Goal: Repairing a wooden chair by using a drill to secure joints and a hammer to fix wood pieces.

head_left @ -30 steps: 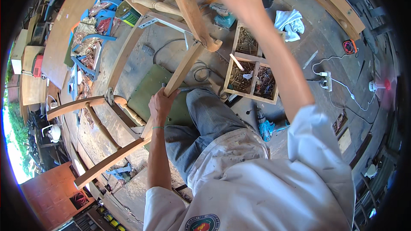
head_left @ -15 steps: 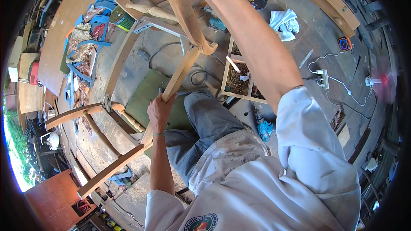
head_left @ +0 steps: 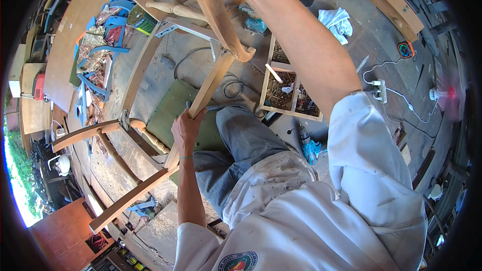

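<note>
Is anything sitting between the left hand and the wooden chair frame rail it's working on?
Nothing visible does. The left hand is already closed around the frame rail of the wooden chair frame, with no tool or rag between them. The right hand is out of view past the top edge.

Wooden tray lies right of chair frame.

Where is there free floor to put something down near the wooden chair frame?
Bare floor lies between the white cloth, the power strip and the divided wooden box. A smaller patch lies between the frame's rail and the green pad. The left side is crowded with blue clamps and scraps.
</note>
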Demonstrator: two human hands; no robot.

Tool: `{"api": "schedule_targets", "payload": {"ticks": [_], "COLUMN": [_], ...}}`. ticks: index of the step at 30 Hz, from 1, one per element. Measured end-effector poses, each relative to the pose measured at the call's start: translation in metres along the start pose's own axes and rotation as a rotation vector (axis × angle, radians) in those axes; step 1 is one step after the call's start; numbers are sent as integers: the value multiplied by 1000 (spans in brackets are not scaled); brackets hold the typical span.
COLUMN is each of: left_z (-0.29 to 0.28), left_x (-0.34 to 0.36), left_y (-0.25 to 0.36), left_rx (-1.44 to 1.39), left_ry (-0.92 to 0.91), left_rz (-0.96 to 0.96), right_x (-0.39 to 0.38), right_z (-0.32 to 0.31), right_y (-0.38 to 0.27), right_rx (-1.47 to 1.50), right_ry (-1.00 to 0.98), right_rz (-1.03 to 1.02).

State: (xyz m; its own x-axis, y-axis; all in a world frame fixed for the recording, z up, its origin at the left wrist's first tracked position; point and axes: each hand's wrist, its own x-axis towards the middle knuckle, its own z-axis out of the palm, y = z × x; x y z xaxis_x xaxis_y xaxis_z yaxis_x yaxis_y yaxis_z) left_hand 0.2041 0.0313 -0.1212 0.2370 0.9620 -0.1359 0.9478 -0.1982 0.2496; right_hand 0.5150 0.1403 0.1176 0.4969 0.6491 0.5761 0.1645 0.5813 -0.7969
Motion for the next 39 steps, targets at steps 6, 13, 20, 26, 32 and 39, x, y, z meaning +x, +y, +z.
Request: {"api": "schedule_targets", "payload": {"ticks": [6,13,20,26,32,39], "left_z": [1,2,2,5,3,4], "left_x": [-1,-2,-3,-1,-2,-3], "left_y": [1,-2,0,0,0,-1], "left_rx": [-4,-1,-28,35,29,51], "left_ry": [-6,31,50,41,28,46], "left_rz": [2,33,47,46,17,23], "right_x": [-2,-7,-6,-7,-8,-7], "right_z": [1,-3,2,2,-2,4], "right_y": [9,-5,7,10,-2,5], "right_rx": [-56,56,-3,7,-3,70], "right_ry": [106,-24,97,90,14,46], "right_rz": [-260,-11,-163,-209,-88,-167]}}
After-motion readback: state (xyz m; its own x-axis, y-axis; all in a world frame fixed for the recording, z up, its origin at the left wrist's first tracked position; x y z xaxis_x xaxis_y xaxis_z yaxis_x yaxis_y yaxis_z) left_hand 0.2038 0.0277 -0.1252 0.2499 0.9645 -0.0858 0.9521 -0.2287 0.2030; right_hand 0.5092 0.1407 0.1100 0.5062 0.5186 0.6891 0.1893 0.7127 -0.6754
